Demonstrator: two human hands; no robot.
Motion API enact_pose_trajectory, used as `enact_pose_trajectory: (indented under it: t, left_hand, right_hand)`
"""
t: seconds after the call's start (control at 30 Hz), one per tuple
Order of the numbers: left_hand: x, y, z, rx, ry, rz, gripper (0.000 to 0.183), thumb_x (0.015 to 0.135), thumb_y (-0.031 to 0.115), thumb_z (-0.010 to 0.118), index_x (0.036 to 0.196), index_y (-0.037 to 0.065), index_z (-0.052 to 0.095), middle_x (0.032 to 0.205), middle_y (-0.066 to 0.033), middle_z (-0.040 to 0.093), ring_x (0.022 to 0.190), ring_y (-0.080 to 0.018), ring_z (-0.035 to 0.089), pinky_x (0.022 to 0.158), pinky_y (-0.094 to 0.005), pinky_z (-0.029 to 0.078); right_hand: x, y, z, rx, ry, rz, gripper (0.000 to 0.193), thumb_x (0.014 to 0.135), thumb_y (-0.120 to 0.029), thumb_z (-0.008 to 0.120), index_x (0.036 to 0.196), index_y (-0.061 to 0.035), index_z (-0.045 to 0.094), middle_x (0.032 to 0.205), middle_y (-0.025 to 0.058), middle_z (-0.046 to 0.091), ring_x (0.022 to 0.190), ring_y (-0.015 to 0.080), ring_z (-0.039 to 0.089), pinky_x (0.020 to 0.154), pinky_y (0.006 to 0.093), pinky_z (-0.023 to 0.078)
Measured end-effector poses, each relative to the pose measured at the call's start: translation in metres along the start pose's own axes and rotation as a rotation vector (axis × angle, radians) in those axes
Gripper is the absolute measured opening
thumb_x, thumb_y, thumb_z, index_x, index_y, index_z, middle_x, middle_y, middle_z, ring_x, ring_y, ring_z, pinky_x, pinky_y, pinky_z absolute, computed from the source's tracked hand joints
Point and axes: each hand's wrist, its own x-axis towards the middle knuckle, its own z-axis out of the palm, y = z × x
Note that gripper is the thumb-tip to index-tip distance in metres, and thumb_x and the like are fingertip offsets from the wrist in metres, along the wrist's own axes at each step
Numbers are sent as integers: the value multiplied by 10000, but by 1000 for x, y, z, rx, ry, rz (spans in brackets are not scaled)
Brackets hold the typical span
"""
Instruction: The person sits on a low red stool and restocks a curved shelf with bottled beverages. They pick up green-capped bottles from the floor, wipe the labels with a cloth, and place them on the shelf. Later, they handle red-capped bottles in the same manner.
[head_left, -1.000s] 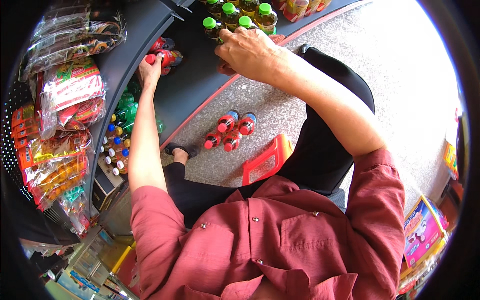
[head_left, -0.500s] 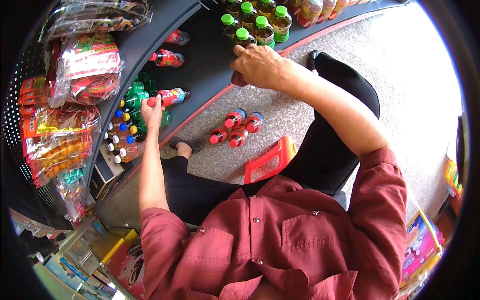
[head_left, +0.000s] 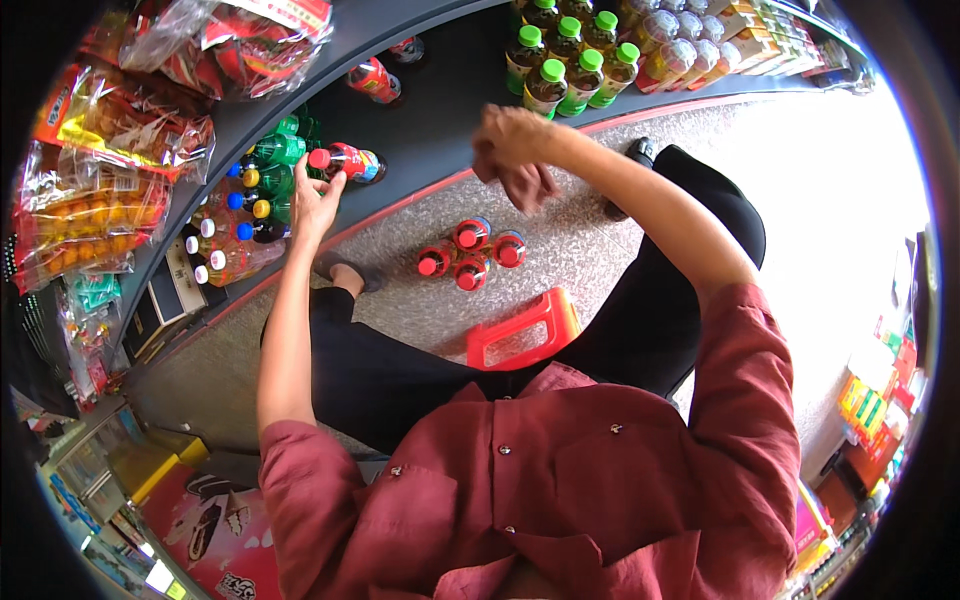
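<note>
A cola-type bottle [head_left: 350,161] with a red cap and red label stands on the dark shelf [head_left: 440,130]. Just beside its cap is my left hand [head_left: 317,203], thumb and fingers spread apart and not closed round it. My right hand [head_left: 515,138] is closed on a crumpled brownish-red cloth [head_left: 527,186], which hangs down over the shelf's front edge. Behind that hand, several green-capped bottles [head_left: 582,72] of dark drink stand in rows. More red-labelled bottles [head_left: 375,80] are farther back on the shelf.
Several red-capped bottles [head_left: 471,235] stand on the floor, with a red plastic stool [head_left: 527,330] near my legs. Green bottles [head_left: 277,150] and white-capped bottles [head_left: 225,262] crowd the shelf's left end. Bagged snacks [head_left: 110,200] hang at far left.
My left hand has loosened from the red-capped bottle. My right hand has come away from the green-capped bottles, and the cloth now hangs in plain sight. The view has shifted.
</note>
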Motion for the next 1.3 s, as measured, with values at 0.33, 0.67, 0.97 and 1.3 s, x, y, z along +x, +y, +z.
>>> enact_pose_trajectory:
  t: [0.33,0.67,0.97,1.3]
  left_hand:
    - [-96,38,-68,-135,-414,17,515,832,253,727,1268,54,537,812,-68,649,724,-156,631,683,-313,512]
    - [-86,33,-53,-127,-506,61,513,825,282,719,1260,76,544,885,-77,628,731,-188,629,714,-349,513]
    - [-69,20,-32,-77,-547,24,493,839,235,719,1258,43,542,856,-74,649,753,-167,626,707,-317,509]
    - [-74,17,-22,9,-568,76,538,795,343,740,1227,76,564,876,-100,673,862,-270,663,797,-388,507]
  right_hand:
    - [123,26,68,94,675,464,446,865,-201,558,1311,-188,548,1270,189,535,1143,318,526,981,401,435]
    - [96,-49,50,610,450,-206,255,823,-155,611,1064,-144,691,967,173,674,892,346,637,791,418,518]
    - [117,-31,125,467,624,158,251,809,-106,573,1030,-151,682,973,174,638,996,344,592,856,404,502]
    - [79,-41,17,534,814,171,168,817,-171,582,904,-190,724,877,182,617,847,383,635,747,442,545]
